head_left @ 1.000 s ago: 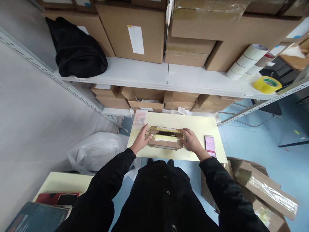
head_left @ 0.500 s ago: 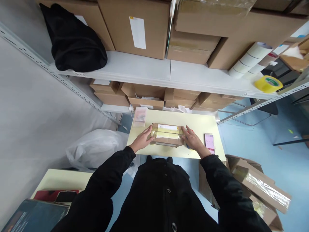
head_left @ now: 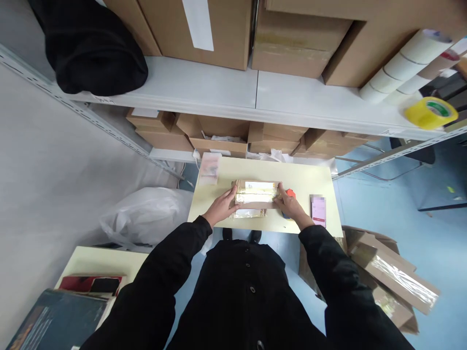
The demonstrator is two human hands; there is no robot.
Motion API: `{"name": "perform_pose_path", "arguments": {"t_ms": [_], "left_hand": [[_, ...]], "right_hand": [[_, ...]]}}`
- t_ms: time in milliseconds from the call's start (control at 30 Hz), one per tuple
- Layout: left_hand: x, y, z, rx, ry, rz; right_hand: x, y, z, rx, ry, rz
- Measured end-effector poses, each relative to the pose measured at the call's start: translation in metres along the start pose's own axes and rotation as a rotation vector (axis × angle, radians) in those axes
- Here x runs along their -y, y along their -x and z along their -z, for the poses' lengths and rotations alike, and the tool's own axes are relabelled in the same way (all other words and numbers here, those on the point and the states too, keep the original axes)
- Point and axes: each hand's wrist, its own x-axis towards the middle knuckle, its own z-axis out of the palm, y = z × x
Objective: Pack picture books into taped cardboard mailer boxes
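A small cardboard box (head_left: 255,197), wrapped in shiny clear tape with a white label on top, lies on a pale yellow table (head_left: 310,182). My left hand (head_left: 221,209) grips the box's left end, fingers curled against it. At the right end my right hand (head_left: 289,204) holds the box the same way. Just behind my right hand sits a small red object (head_left: 291,192).
A pink phone (head_left: 318,211) lies on the table's right side and a small clear packet (head_left: 209,168) at its back left. Shelves with cardboard boxes (head_left: 219,29), tape rolls (head_left: 430,112) and a black bag (head_left: 87,53) stand behind. Flattened cartons (head_left: 386,277) lie at the right, a white plastic bag (head_left: 146,218) at the left.
The box's open flaps have been folded shut and its top is now flat. Both hands moved in to clasp its ends. The red object has come into sight.
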Motion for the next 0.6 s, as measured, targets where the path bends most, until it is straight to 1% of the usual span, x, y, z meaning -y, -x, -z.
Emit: {"name": "perform_pose_path", "arguments": {"t_ms": [133,200,300,367,500,533,600], "left_hand": [[0.001,0.002,-0.005,-0.014,0.135,0.036],[0.006,0.002,-0.012,0.017,0.207,0.044],[0.014,0.005,-0.026,0.088,0.243,0.077],[0.014,0.01,-0.033,0.077,0.193,0.09],[-0.002,0.015,-0.039,-0.093,-0.073,0.079],[-0.007,0.015,-0.039,-0.102,-0.132,0.056],[-0.016,0.015,-0.042,-0.061,-0.207,0.0]], "right_hand": [[-0.004,0.012,0.0,-0.037,-0.04,-0.008],[-0.007,0.016,0.001,-0.028,-0.022,-0.008],[-0.013,0.019,-0.002,0.031,0.028,-0.024],[-0.014,0.019,-0.006,0.062,0.041,-0.035],[-0.008,0.02,-0.018,0.061,0.003,-0.076],[-0.007,0.02,-0.021,0.051,-0.016,-0.08],[-0.01,0.023,-0.027,0.018,-0.086,-0.043]]}}
